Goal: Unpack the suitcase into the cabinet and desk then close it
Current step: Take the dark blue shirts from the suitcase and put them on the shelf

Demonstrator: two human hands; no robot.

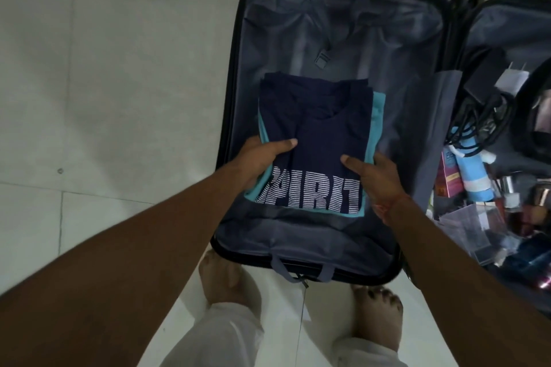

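A dark suitcase [238, 74] lies open flat on the pale tiled floor. In its left half sits a small stack of folded clothes: a navy T-shirt [319, 140] with white striped lettering on top, a teal garment [376, 116] under it. My left hand [262, 158] grips the stack's left edge, thumb on top and fingers underneath. My right hand [375, 176] grips the right edge the same way. The rest of this half shows bare grey lining and a loose strap buckle [321, 60].
The suitcase's right half [489, 27] holds a tangle of black cables [480, 119], a white charger plug [510, 79], a blue tube [474, 176], small boxes and several cosmetics. My bare feet [226, 280] stand at the suitcase's near edge. Tiled floor extends to the left.
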